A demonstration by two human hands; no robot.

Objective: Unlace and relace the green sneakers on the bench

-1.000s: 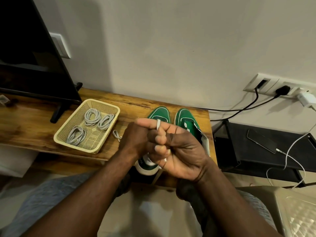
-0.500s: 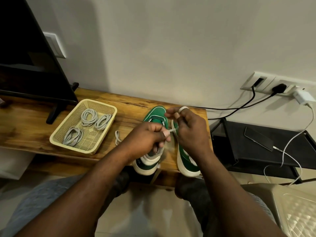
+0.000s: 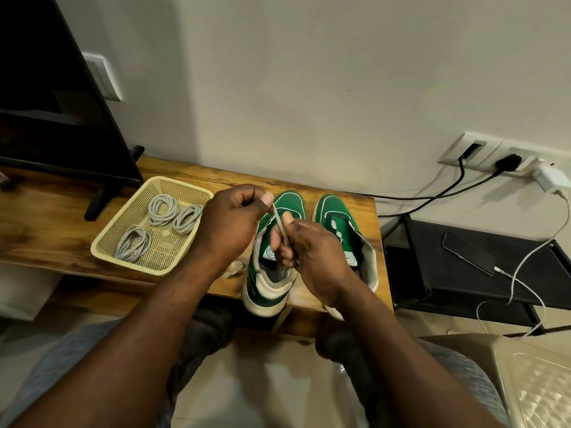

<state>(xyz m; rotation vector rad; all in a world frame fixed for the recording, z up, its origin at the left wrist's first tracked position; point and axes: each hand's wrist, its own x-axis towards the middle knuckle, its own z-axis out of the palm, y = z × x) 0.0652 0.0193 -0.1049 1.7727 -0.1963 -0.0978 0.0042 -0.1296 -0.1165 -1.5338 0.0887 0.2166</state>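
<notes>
Two green sneakers with white soles stand side by side on the wooden bench [image 3: 46, 230], toes toward the wall: the left sneaker [image 3: 268, 273] and the right sneaker [image 3: 343, 223]. Both hands hover over the left sneaker. My left hand [image 3: 230, 225] pinches the upper end of a pale lace [image 3: 279, 223] between thumb and forefinger. My right hand [image 3: 312, 257] grips the same lace lower down with curled fingers. The lace runs taut between them. A loose bit of lace [image 3: 234, 268] lies on the bench beside the left sneaker, mostly hidden by my left wrist.
A cream mesh basket [image 3: 154, 267] with three coiled laces or cords sits left of the sneakers. A black TV [image 3: 55, 103] stands at the far left. A black stand [image 3: 482, 273] with a phone [image 3: 469, 253] and charging cables is on the right. A plastic stool [image 3: 531, 381] stands at bottom right.
My left hand rose and moved toward the toe of the left sneaker; my right hand came down and back toward me. The lace is now stretched between them.
</notes>
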